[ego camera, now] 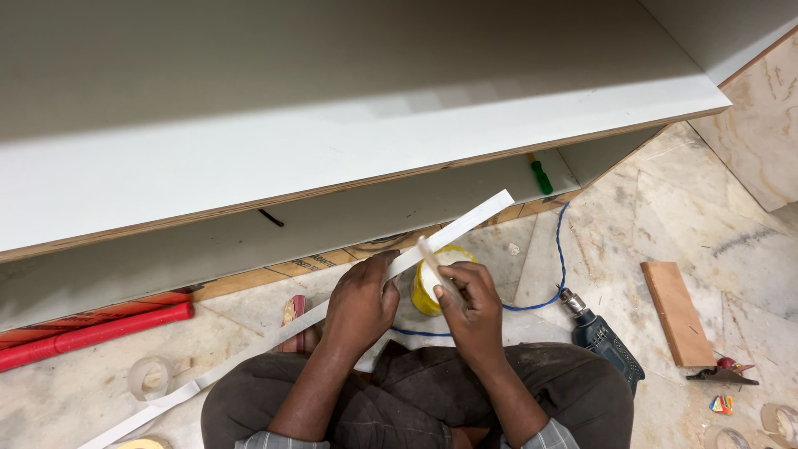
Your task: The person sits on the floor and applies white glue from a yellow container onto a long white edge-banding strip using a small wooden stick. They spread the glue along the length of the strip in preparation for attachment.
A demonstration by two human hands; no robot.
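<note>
A long white edge-banding strip (465,220) runs diagonally from the lower left floor up past both hands toward the cabinet. My left hand (359,301) grips the strip near its middle. My right hand (470,303) holds a thin pale wooden stick (434,259) that rests against the strip. Just behind the hands stands an open yellow tub of white glue (426,293) on the floor. I am seated with dark trousers over my knees.
A white laminated plywood shelf unit (349,141) fills the upper view, with a green-handled screwdriver (541,175) inside. On the marble floor lie a blue drill (604,339) with a blue cord, a wooden block (677,312), a red tube (91,334) and tape rolls (150,376).
</note>
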